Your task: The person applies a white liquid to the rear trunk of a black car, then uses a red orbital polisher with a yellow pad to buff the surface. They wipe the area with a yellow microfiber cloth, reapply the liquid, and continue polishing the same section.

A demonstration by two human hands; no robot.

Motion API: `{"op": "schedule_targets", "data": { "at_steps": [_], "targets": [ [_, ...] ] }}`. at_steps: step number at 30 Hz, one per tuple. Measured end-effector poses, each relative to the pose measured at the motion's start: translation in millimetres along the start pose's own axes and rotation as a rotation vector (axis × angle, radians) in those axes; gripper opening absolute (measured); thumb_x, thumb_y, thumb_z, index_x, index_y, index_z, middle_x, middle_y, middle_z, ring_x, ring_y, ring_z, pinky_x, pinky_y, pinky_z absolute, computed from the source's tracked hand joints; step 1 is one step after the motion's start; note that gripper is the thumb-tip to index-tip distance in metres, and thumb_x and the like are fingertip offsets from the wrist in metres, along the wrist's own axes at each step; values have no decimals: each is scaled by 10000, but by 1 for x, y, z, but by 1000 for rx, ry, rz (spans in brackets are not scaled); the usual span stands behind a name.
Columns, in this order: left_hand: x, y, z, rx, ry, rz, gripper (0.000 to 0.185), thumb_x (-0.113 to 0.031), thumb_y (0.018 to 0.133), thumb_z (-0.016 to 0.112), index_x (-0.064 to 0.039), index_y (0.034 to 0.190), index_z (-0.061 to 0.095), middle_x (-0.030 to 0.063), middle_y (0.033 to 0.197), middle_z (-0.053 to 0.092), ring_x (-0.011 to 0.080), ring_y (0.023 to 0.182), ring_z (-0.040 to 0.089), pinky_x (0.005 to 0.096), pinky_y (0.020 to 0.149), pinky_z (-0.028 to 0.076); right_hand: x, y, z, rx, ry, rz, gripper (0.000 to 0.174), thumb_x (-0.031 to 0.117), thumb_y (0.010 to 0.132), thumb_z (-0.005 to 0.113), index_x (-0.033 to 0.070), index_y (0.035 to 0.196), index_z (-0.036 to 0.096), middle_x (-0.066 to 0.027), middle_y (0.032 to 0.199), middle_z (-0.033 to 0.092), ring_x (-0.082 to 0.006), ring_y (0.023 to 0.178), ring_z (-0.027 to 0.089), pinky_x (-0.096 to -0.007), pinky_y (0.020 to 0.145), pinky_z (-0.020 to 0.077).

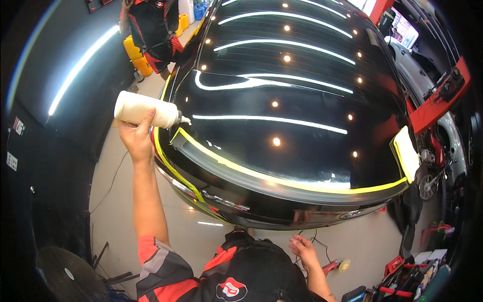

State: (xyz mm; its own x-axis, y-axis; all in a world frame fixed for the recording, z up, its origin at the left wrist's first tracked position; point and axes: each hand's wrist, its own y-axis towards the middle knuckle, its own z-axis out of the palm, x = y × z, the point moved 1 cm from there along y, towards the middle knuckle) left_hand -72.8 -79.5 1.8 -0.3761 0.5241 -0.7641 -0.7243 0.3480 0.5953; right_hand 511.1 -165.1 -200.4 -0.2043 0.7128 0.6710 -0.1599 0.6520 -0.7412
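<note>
My left hand (139, 137) is closed round a white squeeze bottle (145, 110), held sideways with its dark cap and pale nozzle over the left edge of a glossy black car's trunk lid (264, 132). A few small white spots lie on the lid. Yellow masking tape (241, 166) runs along the lid's rear edge, beside a dull dark strip. More tape follows the left tail-light area. A folded yellow cloth (406, 153) rests at the lid's right corner. My right hand (302, 247) hangs low behind the bumper, fingers partly bent, holding nothing.
A polisher with a yellow pad (343, 265) lies on the floor, a cable near it. A person (154, 34) in black and red stands at the car's left side, by yellow jugs (133, 48). A red cart (437, 98) is at right; a round fan (69, 273) is lower left.
</note>
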Motion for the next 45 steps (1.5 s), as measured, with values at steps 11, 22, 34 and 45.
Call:
{"op": "schedule_targets", "data": {
  "at_steps": [11,22,34,45],
  "targets": [
    [-54,-30,37,116,-246,-237,533,-37,979,729,29,1453,495,152,1347,618,263,1226,644,448,1100,524,-22,-4,4,29,114,-54,548,316,1015,701,33,1468,579,-61,1218,705,-152,1110,647,-312,973,495],
    [-133,-218,239,547,-447,-362,711,72,782,870,6,1409,542,131,1256,667,246,1205,650,414,1085,515,-56,-29,-40,-34,232,-62,555,302,1029,660,44,1504,537,-62,1343,677,-168,1204,627,-335,1027,476],
    [-143,-282,346,605,-250,-213,375,-5,839,887,11,1165,704,91,1092,753,191,1024,715,364,955,562,-130,-65,-121,-160,434,-72,550,320,988,717,52,1450,586,-50,1235,705,-166,1142,649,-332,992,478],
    [-159,-304,347,598,-355,-245,381,-5,845,876,26,1182,700,104,1100,745,207,1037,709,379,991,541,-168,-94,-170,-200,455,-51,576,340,989,714,39,1459,574,-76,1299,687,-188,1190,649,-355,1025,479]
  ]
}}
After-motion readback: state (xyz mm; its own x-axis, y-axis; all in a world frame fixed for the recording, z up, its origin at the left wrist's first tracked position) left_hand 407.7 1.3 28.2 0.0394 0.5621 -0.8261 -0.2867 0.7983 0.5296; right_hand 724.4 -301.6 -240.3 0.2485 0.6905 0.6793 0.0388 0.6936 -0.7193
